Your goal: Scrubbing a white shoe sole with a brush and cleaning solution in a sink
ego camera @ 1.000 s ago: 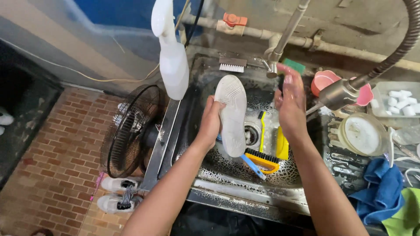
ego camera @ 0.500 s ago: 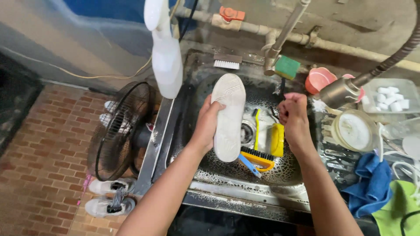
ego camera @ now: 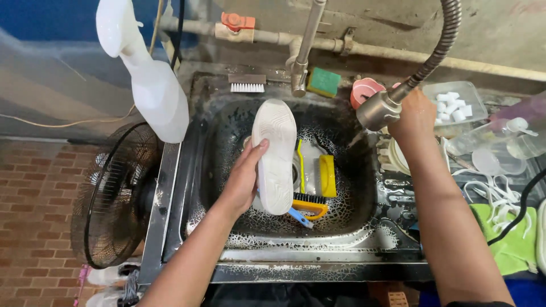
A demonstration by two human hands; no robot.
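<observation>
Over the sink: a person's two bare arms reach down.
Sink (ego camera: 364, 227): dark metal basin, soap-flecked and wet.
Shoe (ego camera: 275, 153): white, sole up, held above the basin; looks light, stiff-soled and probably slippery, best gripped across its middle.
Left hand (ego camera: 243, 181): fingers wrapped around the shoe's side.
Right hand (ego camera: 415, 116): fingers clenched on the spray hose (ego camera: 380, 109).
Brush (ego camera: 310, 203): yellow, lying in the basin beside the shoe.

head cam | looks steeply down | close over sink (ego camera: 364, 227)
</observation>
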